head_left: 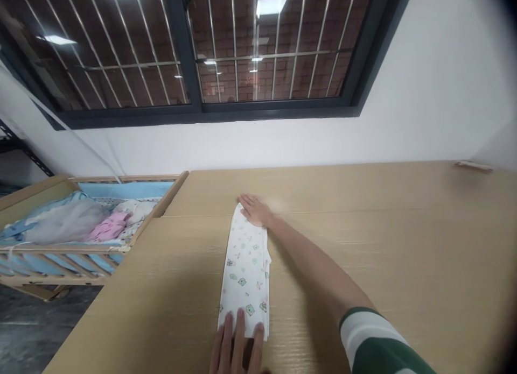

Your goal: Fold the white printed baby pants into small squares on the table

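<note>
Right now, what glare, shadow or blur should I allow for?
In the head view, bright glare patches on the window; same view, soft shadows on the table, left of the folded cloth and beside the right forearm; same view, dark blurred corners at right.

Left hand (238, 346), right hand (256, 210) on cloth (244, 272)

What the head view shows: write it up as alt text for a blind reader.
A person's left hand rests on the near end of a folded white patterned cloth, the right hand at its far end, on a wood-toned table. A crib with bedding stands at the left; beyond is a barred window.
</note>
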`<move>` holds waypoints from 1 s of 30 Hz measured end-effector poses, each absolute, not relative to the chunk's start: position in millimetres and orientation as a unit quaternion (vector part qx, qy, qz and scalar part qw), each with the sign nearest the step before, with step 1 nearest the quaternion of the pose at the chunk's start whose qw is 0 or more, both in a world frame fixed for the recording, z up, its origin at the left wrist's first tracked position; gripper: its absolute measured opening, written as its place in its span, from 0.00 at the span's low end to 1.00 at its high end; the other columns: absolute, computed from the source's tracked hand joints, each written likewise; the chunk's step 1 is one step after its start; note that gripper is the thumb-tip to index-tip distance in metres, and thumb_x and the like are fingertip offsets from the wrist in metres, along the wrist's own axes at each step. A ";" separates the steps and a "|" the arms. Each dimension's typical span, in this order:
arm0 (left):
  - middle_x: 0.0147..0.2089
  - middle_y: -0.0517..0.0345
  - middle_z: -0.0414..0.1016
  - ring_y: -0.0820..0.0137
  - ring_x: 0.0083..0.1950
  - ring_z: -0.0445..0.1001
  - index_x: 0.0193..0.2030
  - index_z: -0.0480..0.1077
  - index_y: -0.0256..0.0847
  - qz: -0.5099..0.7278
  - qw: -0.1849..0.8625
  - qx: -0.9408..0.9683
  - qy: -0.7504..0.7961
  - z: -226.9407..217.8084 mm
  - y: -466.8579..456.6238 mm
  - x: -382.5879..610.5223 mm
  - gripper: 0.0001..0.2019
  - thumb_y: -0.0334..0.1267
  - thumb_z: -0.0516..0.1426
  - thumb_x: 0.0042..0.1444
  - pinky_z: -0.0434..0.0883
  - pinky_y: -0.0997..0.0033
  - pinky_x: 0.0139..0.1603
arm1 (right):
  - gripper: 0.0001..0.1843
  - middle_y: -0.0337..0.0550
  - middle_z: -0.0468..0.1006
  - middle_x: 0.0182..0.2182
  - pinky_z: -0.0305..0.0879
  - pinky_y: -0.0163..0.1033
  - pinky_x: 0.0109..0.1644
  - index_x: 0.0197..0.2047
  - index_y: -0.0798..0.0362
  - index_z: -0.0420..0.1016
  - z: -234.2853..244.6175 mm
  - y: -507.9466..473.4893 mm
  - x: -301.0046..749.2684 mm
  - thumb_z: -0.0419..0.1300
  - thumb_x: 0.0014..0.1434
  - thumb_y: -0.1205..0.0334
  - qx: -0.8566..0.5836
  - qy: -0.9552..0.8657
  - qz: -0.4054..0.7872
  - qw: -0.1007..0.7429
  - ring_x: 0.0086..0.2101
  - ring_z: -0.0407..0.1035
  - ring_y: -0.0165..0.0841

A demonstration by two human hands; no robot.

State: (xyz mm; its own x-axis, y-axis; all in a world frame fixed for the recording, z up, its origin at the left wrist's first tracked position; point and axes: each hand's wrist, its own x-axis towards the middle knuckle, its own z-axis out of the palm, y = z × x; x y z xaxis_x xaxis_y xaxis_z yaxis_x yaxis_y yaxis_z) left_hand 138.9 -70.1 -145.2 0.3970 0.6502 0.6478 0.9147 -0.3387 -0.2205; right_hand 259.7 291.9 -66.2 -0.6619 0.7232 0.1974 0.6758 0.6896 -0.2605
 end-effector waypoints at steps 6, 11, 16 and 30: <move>0.51 0.55 0.81 0.69 0.49 0.80 0.55 0.72 0.43 -0.261 0.124 -0.849 -0.441 -98.7 -44.9 94.4 0.16 0.39 0.46 0.72 0.78 0.74 0.48 | 0.24 0.62 0.67 0.63 0.51 0.57 0.66 0.64 0.59 0.66 -46.4 227.5 264.8 0.49 0.67 0.66 -0.355 -0.914 0.015 0.195 0.61 0.60 0.49; 0.48 0.58 0.78 0.67 0.49 0.78 0.48 0.73 0.46 -0.236 -0.015 -0.857 -0.459 -79.7 -31.9 77.9 0.09 0.32 0.52 0.68 0.78 0.70 0.49 | 0.14 0.46 0.80 0.39 0.67 0.41 0.48 0.45 0.54 0.77 -23.3 137.8 284.3 0.50 0.69 0.65 -0.219 -0.947 0.197 0.130 0.40 0.73 0.36; 0.46 0.58 0.77 0.66 0.47 0.76 0.45 0.72 0.45 -0.183 -0.034 -0.876 -0.446 -75.7 -28.9 80.7 0.11 0.24 0.55 0.63 0.78 0.68 0.49 | 0.18 0.46 0.79 0.41 0.69 0.41 0.48 0.48 0.54 0.77 -23.8 61.6 306.8 0.61 0.65 0.48 -0.146 -0.967 0.195 0.078 0.42 0.73 0.38; 0.37 0.62 0.75 0.70 0.37 0.76 0.40 0.64 0.45 -0.293 -0.050 -0.862 -0.410 -91.8 -27.8 97.2 0.16 0.19 0.45 0.59 0.74 0.75 0.40 | 0.18 0.55 0.81 0.39 0.71 0.46 0.44 0.57 0.63 0.72 -70.2 -5.7 318.4 0.54 0.68 0.64 -0.175 -0.959 -0.149 0.166 0.39 0.74 0.43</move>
